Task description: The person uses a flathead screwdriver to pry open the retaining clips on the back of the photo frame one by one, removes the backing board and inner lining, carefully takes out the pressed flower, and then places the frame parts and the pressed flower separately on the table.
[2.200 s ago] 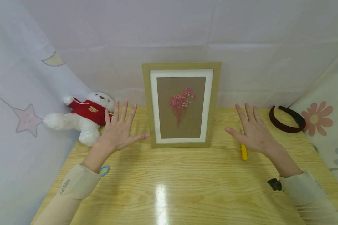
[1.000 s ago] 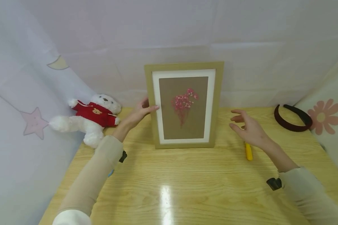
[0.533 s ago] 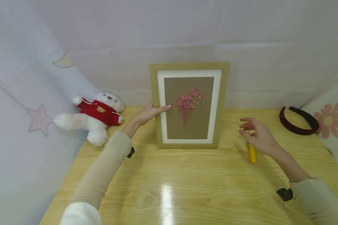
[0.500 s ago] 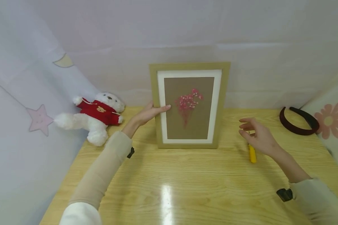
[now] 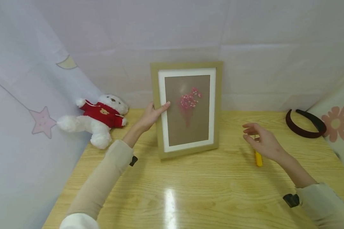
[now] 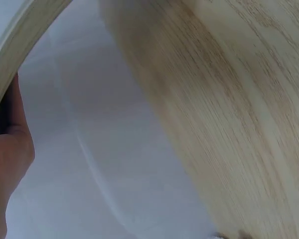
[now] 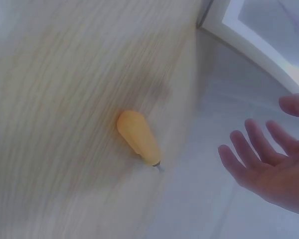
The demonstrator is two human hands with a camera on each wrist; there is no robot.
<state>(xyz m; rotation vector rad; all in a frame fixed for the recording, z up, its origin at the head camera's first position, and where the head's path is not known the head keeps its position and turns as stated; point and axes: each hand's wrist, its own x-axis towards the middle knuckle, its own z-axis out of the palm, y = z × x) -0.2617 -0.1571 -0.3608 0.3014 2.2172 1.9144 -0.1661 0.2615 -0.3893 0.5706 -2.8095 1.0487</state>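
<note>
A wood-coloured picture frame with pink dried flowers stands turned at an angle on the table, its left side nearer. My left hand grips its left edge, thumb on the front and fingers hidden behind. In the left wrist view the frame's edge crosses the top left corner above the hand. My right hand hangs over a yellow-handled tool with relaxed, slightly bent fingers, holding nothing. The right wrist view shows the tool lying apart from that hand.
A white plush bear in a red top lies at the back left of the wooden table. At the back right lies a dark red headband. Printed cloth hangs behind and at both sides.
My left hand moved from open in the air to gripping the frame, whose left side has swung forward. My right hand's spread fingers have relaxed into a slight bend, and its thumb has come nearer them.
</note>
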